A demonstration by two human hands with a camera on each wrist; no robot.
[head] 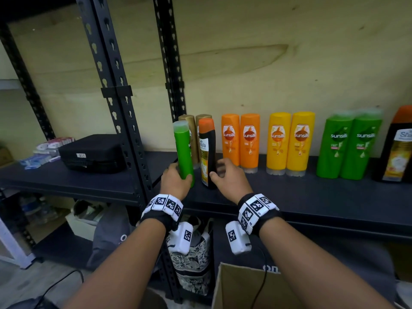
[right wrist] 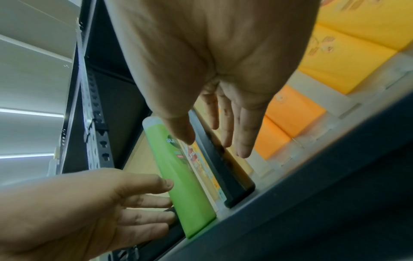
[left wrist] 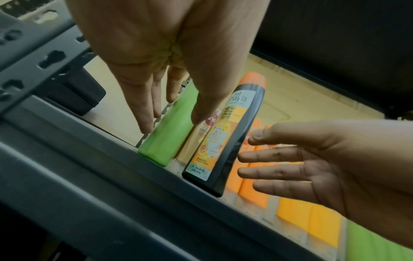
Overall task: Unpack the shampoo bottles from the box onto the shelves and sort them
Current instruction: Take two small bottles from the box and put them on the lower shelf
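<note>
Two glossy plastic bottles: green bottle (head: 184, 152) gripped by left hand (head: 175, 181).

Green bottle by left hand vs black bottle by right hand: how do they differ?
Colour: the green bottle has a plain green body with a pale translucent cap; the black bottle is black with an orange cap and a yellow label.
Contact: the left hand has its thumb and fingers on the green bottle; the right hand is spread beside the black bottle, with no clear grip.
Shared: both stand upright at the front of the shelf.
</note>
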